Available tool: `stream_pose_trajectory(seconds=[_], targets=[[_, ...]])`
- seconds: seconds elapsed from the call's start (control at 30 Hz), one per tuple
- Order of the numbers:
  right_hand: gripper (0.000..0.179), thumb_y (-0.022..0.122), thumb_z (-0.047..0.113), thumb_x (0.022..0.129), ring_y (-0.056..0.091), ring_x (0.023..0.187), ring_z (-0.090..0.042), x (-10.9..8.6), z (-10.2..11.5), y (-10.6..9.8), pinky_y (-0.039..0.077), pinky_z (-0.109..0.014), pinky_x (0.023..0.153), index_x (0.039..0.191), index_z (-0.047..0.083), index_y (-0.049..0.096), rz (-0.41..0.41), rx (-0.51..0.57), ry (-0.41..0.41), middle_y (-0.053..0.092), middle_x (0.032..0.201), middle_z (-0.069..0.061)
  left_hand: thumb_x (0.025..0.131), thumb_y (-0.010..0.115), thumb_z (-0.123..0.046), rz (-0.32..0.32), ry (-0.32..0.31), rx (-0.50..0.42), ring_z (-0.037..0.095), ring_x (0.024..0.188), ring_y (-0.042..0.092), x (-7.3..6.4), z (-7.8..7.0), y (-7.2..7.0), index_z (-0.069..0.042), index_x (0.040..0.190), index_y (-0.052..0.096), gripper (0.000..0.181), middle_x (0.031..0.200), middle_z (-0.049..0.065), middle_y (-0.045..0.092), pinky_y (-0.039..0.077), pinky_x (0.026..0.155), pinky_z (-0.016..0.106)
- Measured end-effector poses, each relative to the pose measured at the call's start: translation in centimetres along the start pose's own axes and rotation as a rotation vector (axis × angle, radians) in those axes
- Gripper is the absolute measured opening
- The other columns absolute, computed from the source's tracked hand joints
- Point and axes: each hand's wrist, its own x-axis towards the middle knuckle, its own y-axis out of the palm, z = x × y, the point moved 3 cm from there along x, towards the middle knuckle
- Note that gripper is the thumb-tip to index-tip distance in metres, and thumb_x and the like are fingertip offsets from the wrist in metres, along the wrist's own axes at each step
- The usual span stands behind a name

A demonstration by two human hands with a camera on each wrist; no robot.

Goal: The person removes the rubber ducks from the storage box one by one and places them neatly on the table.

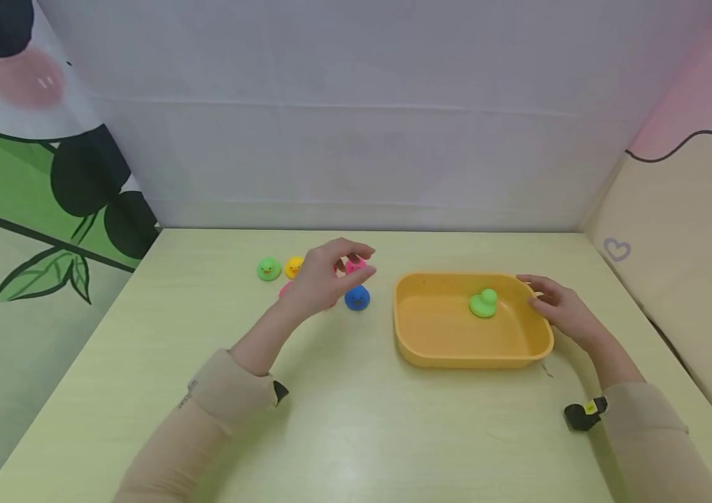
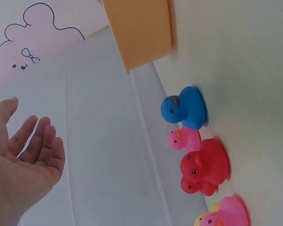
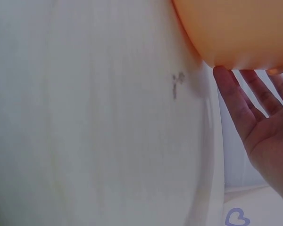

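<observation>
My left hand [image 1: 321, 276] hovers over a group of small rubber ducks, fingers loosely bent, holding nothing. In the head view a green duck [image 1: 269, 269], a yellow duck [image 1: 293, 267], a pink duck [image 1: 356, 265] and a blue duck [image 1: 357, 298] show around it; others are partly hidden beneath the hand. The left wrist view shows a large red duck [image 2: 212, 162] beside the blue one. My right hand [image 1: 560, 311] touches the right end of an orange-yellow plastic basin [image 1: 437, 360] with its fingers extended. Inside the basin sits a light green duck [image 1: 483, 304].
The pale wooden table [image 1: 356, 433] meets a light cloth wall [image 1: 356, 154] at the back. Cartoon-printed panels stand to the left and right. A dark mark [image 3: 175, 84] lies on the tabletop near the basin's right front corner.
</observation>
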Motion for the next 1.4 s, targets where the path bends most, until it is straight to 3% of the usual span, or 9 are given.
stream_pose_trajectory(seconds=[0.23, 0.43, 0.63, 0.77, 0.97, 1.17, 1.4], targets=[[0.050, 0.049, 0.026, 0.099, 0.055, 0.101, -0.001, -0.1, 0.0, -0.2, 0.053, -0.025, 0.076, 0.144, 0.011, 0.035, 0.000, -0.006, -0.003, 0.044, 0.136, -0.022, 0.087, 0.068, -0.028, -0.037, 0.087, -0.050, 0.010, 0.095, 0.057, 0.9, -1.5, 2.2, -0.012, 0.114, 0.064, 0.032, 0.109, -0.003, 0.065, 0.051, 0.078, 0.030], [0.049, 0.050, 0.023, 0.099, 0.055, 0.096, 0.006, -0.1, -0.4, -0.2, 0.054, -0.025, 0.073, 0.143, 0.008, 0.036, -0.008, 0.007, -0.021, 0.045, 0.133, -0.021, 0.088, 0.067, -0.034, 0.025, 0.065, -0.053, 0.008, 0.100, 0.055, 1.5, -2.4, 4.3, -0.015, 0.121, 0.061, 0.039, 0.114, -0.006, 0.062, 0.049, 0.082, 0.025], [0.048, 0.050, 0.023, 0.099, 0.055, 0.097, 0.005, -0.1, -0.2, 0.0, 0.054, -0.025, 0.073, 0.143, 0.008, 0.037, -0.006, 0.009, -0.019, 0.046, 0.132, -0.022, 0.087, 0.067, -0.034, 0.054, 0.095, -0.082, 0.015, 0.105, 0.056, 2.1, -3.0, 6.0, -0.017, 0.122, 0.060, 0.040, 0.116, -0.006, 0.062, 0.049, 0.083, 0.027], [0.049, 0.050, 0.023, 0.099, 0.055, 0.097, 0.004, 0.0, 0.0, 0.0, 0.053, -0.024, 0.074, 0.143, 0.008, 0.036, -0.002, 0.012, -0.022, 0.045, 0.133, -0.023, 0.088, 0.067, -0.033, 0.082, 0.100, -0.108, 0.016, 0.108, 0.055, 2.7, -3.0, 7.1, -0.015, 0.124, 0.060, 0.041, 0.118, -0.005, 0.061, 0.049, 0.087, 0.031], [0.049, 0.049, 0.022, 0.099, 0.055, 0.097, 0.004, 0.0, 0.1, 0.1, 0.053, -0.023, 0.074, 0.143, 0.007, 0.036, 0.000, 0.014, -0.032, 0.045, 0.133, -0.024, 0.088, 0.067, -0.030, 0.119, 0.108, -0.112, 0.011, 0.109, 0.055, 3.7, -3.0, 9.0, -0.015, 0.128, 0.057, 0.044, 0.121, -0.003, 0.061, 0.048, 0.088, 0.023], [0.048, 0.050, 0.022, 0.099, 0.055, 0.096, 0.006, 0.0, 0.2, 0.0, 0.054, -0.025, 0.072, 0.142, 0.008, 0.037, -0.010, 0.006, -0.036, 0.047, 0.130, -0.022, 0.088, 0.067, -0.028, 0.139, 0.135, -0.148, 0.014, 0.110, 0.055, 4.6, -3.0, 11.0, -0.015, 0.136, 0.049, 0.052, 0.123, 0.004, 0.061, 0.049, 0.091, 0.033], [0.049, 0.049, 0.023, 0.099, 0.054, 0.097, 0.005, -0.1, -0.1, -0.1, 0.053, -0.024, 0.073, 0.144, 0.009, 0.035, -0.005, 0.007, -0.022, 0.045, 0.134, -0.022, 0.088, 0.067, -0.030, 0.181, 0.134, -0.146, 0.012, 0.112, 0.053, 5.6, -2.5, 13.0, -0.018, 0.136, 0.049, 0.053, 0.122, -0.001, 0.060, 0.048, 0.093, 0.031]])
